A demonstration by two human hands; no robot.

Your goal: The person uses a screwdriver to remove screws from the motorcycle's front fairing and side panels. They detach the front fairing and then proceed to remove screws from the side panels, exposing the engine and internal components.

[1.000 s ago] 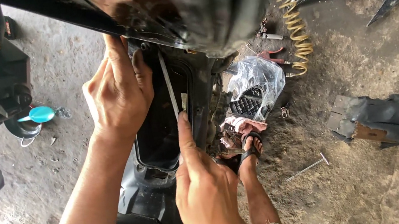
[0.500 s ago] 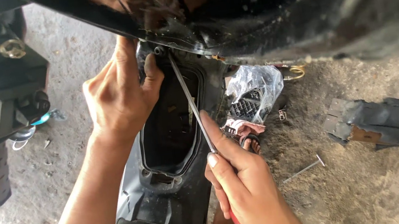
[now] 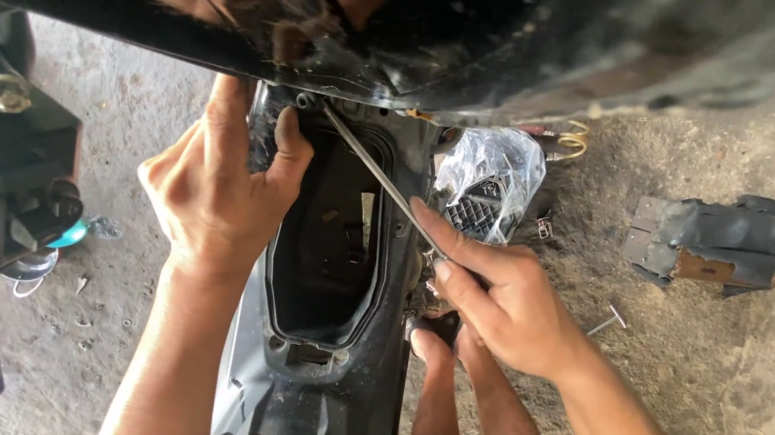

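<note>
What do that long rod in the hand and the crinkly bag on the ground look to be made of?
The rod looks like bare steel: thin, straight, dull grey with a slight shine. The bag looks like thin clear plastic: see-through, crumpled, with glinting creases.

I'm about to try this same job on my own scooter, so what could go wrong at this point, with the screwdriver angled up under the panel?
The screwdriver meets its fastener at a slant, so the tip could slip and chew the head. The left hand braces right beside that tip, so a slip may jab its fingers. A loosened screw could drop into the open black housing or the dirt floor, already strewn with small parts.
</note>
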